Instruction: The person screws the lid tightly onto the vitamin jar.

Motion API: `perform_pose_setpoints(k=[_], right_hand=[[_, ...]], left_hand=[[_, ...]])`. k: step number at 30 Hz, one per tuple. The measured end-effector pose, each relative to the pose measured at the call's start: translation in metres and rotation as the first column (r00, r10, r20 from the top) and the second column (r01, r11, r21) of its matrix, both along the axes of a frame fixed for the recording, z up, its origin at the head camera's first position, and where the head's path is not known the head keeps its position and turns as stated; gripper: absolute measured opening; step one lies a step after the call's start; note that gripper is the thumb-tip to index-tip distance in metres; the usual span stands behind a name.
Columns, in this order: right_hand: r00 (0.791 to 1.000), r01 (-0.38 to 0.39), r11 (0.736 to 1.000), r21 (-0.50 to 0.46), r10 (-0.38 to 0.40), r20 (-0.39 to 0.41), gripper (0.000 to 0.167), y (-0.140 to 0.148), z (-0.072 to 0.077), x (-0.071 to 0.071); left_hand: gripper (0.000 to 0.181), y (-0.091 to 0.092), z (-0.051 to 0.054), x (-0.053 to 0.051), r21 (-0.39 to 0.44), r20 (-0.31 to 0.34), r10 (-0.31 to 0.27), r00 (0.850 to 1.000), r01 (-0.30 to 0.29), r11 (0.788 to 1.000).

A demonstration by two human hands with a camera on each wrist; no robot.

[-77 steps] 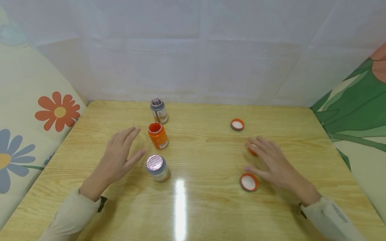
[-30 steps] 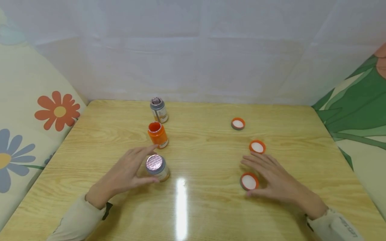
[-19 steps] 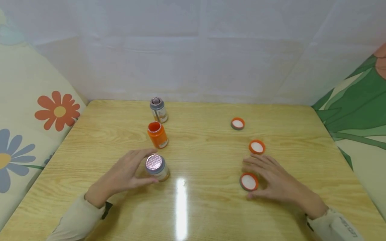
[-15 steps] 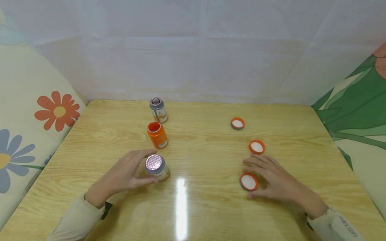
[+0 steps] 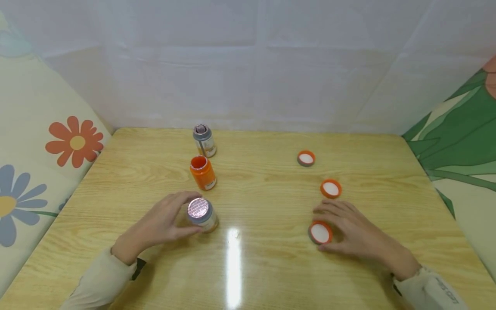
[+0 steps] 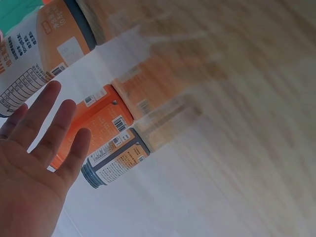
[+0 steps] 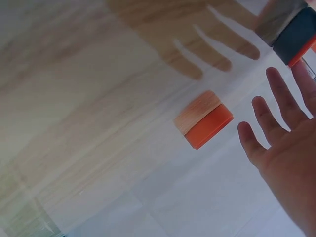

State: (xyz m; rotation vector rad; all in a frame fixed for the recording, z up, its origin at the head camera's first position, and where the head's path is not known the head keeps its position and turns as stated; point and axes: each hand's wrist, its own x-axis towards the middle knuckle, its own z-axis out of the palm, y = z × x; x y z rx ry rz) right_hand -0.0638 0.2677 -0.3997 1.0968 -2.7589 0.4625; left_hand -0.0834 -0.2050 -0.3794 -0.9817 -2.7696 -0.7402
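One squat jar (image 5: 203,215) stands upright on the desk (image 5: 267,215), left of the middle and nearest to me in a row of three. Its neck is grey, its label white and orange, and a shiny foil seal (image 5: 198,209) covers its mouth. My left hand (image 5: 158,227) holds it from the left, thumb at the near side and forefinger at the far side, while the other fingers (image 6: 55,127) reach out straight and spread.

Across to the right, my right hand (image 5: 360,237) pinches the near cap (image 5: 320,233) by its edge, thumb near and forefinger far; the rest of those fingers are straight and fanned out. That cap is grey with an orange rim and lies with its white lining up.

Just beyond the squat jar, an orange jar (image 5: 203,174) stands upright, its mouth uncovered and scraps of foil round the rim. At the far end of the row stands a slim jar (image 5: 204,142), grey at the neck, its foil torn and crumpled. On the right, an orange cap (image 5: 331,189) lies lining up just past my right hand, and a far cap (image 5: 306,158), grey and orange, lies beyond it, a little to the left.

Pale sleeves (image 5: 100,280) cover my arms. A streak of light (image 5: 233,271) shines on the desk between my hands. A creased white sheet (image 5: 257,77) hangs behind the desk, with flowered cloth (image 5: 23,103) at left and leafy cloth (image 5: 465,125) at right.
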Motion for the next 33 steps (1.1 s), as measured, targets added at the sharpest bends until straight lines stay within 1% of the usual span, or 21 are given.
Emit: perform_pose_setpoints(k=[3, 6, 10, 17, 23, 27, 33], right_hand=[[1.000, -0.002, 1.000, -0.009, 0.002, -0.002, 0.055, -0.001, 0.000, 0.000], [1.000, 0.015, 1.000, -0.017, -0.015, 0.008, 0.052, -0.002, 0.001, 0.001], [1.000, 0.029, 0.999, -0.032, -0.028, 0.012, 0.051, -0.003, 0.003, 0.001], [0.999, -0.032, 0.997, -0.074, 0.029, -0.042, 0.048, -0.010, 0.006, -0.002], [0.996, -0.071, 0.992, -0.101, 0.065, -0.062, 0.046, -0.013, 0.007, -0.005], [0.994, -0.087, 0.990, -0.111, 0.078, -0.076, 0.050, -0.017, 0.009, -0.007], [0.995, -0.080, 0.991, -0.110, 0.073, -0.063, 0.049, -0.023, 0.013, -0.009]], left_hand=[[0.076, 0.001, -0.001, -0.001, 0.003, -0.001, -0.006, 1.000, 0.006, 1.000], [0.075, 0.002, -0.001, -0.002, 0.009, -0.013, -0.016, 1.000, 0.016, 1.000], [0.074, 0.004, -0.002, -0.002, 0.009, -0.016, -0.022, 1.000, 0.022, 1.000], [0.072, 0.006, -0.002, 0.001, 0.011, 0.003, -0.012, 1.000, 0.012, 1.000], [0.069, 0.010, 0.000, 0.003, 0.008, 0.018, -0.018, 1.000, 0.018, 1.000], [0.069, 0.014, 0.001, 0.004, 0.002, 0.000, -0.034, 0.999, 0.034, 0.999], [0.072, 0.019, 0.001, 0.003, 0.021, -0.061, -0.093, 0.994, 0.095, 0.995]])
